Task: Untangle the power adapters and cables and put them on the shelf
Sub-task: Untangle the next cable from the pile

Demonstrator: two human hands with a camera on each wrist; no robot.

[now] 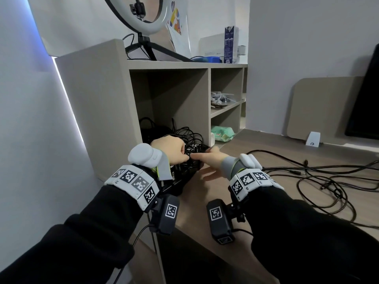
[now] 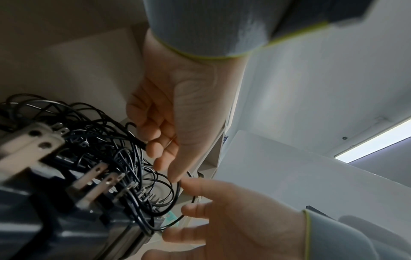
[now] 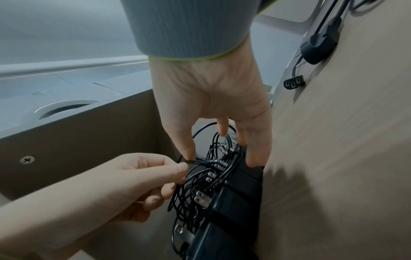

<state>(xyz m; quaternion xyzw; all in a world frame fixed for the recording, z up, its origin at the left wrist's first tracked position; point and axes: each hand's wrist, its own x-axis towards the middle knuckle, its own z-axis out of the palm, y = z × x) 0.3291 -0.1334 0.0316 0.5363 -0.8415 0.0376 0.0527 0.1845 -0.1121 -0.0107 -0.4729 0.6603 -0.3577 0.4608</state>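
A row of black power adapters (image 1: 180, 179) lies prongs-up at the front of the shelf's (image 1: 168, 64) lower left compartment. Thin black cables (image 1: 184, 134) are tangled over it. My left hand (image 1: 180, 154) reaches in from the left and pinches one thin cable between thumb and curled fingers (image 3: 177, 168). My right hand (image 1: 202, 160) comes from the right with fingers straight; its fingertips (image 3: 253, 161) press on the end adapter (image 3: 235, 202) and its thumb touches a cable loop. In the left wrist view the adapter prongs (image 2: 95, 177) stand close up beside the cable tangle (image 2: 100, 133).
Loose black cables (image 1: 320, 181) sprawl over the wooden desk at the right, with a power cord's plug (image 3: 320, 45) among them. A ring light (image 1: 143, 23) and boxes stand on the shelf top. White cables (image 1: 220, 98) and a green pack (image 1: 222, 133) fill the right compartments. A dark monitor (image 1: 367, 99) stands far right.
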